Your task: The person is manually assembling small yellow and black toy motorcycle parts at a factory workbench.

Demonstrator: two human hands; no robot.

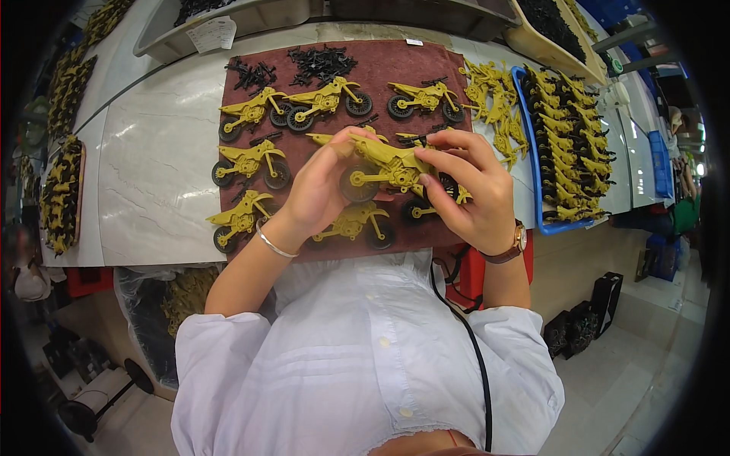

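Toy motorbike, mustard-yellow plastic w/ black wheels, was held up over centre of the maroon cloth, between both hands. Left hand gripped the rear/wheel end, fingers curled and pinching the frame; right hand pinched the front end, thumb and forefingers pressed on the body near the front wheel.

Handling, my read: v. light, stiff moulded plastic, smooth so a bit slippery; thin forks, handlebars prob. snap if bent. Best hold looked like the thick mid-body or wheel rims, not the slim struts.

Finished bikes lay on their sides on the cloth from 9 to 12 o'clock of the hands, more just below at 6. Small black parts heaped at 12 o'clock.

Containers: blue tray at 3 o'clock, packed w/ rows of yellow-black bikes; loose yellow frame pieces on the surface beside its left edge. Grey bin at 11 o'clock, dark parts inside, contents partly hidden. Tan tray at 1 o'clock held black pieces.
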